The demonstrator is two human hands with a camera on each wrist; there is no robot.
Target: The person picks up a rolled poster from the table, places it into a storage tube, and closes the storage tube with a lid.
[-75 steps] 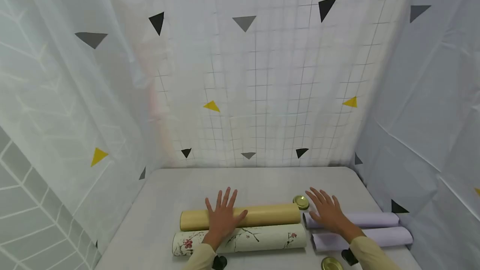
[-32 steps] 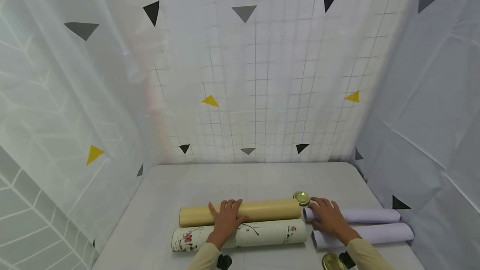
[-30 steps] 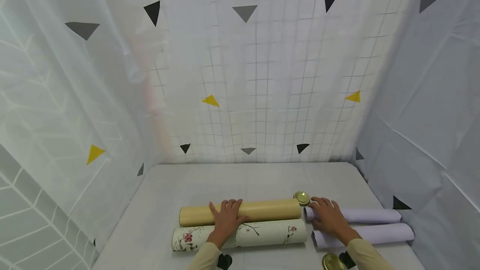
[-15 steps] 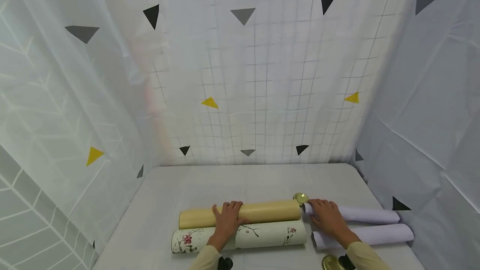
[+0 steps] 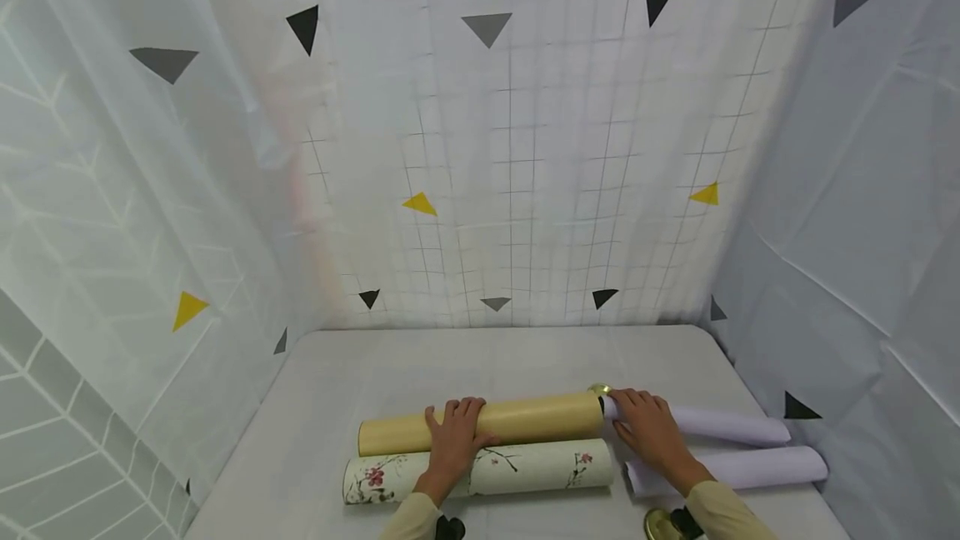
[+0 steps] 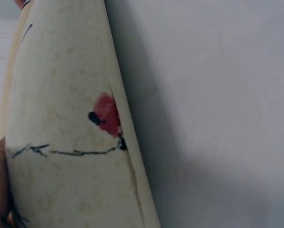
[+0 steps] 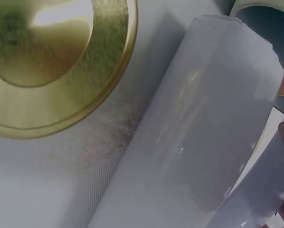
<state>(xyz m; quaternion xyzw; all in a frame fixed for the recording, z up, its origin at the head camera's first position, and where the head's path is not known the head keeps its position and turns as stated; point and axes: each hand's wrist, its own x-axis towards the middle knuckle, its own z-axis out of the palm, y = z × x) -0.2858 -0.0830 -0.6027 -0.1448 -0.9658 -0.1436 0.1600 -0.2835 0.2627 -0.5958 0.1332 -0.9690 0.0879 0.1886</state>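
My left hand [image 5: 453, 444] grips the tan cardboard tube [image 5: 540, 417] near its middle, fingers over its far side. The floral-patterned tube [image 5: 547, 469] lies just in front, under my left wrist; it fills much of the left wrist view, with a flower [image 6: 105, 114] on it. My right hand [image 5: 651, 427] holds the far lavender paper roll [image 5: 727, 423] by its left end. That end meets the tan tube's right end; I cannot tell whether it is inside. The near lavender roll [image 5: 772, 467] lies under my right wrist, close to the floral tube's opening [image 7: 270, 33].
One gold lid [image 5: 598, 388] lies behind the tan tube, partly hidden. Another gold lid [image 5: 662, 526] is at the front, by my right sleeve [image 5: 731, 515]. The white table [image 5: 435, 365] is bounded by patterned sheeting [image 5: 495, 148] behind and at both sides.
Both hands came down from spread fingers onto the tan tube and the far lavender roll. My right hand has since drawn that roll left, against the tan tube's end.
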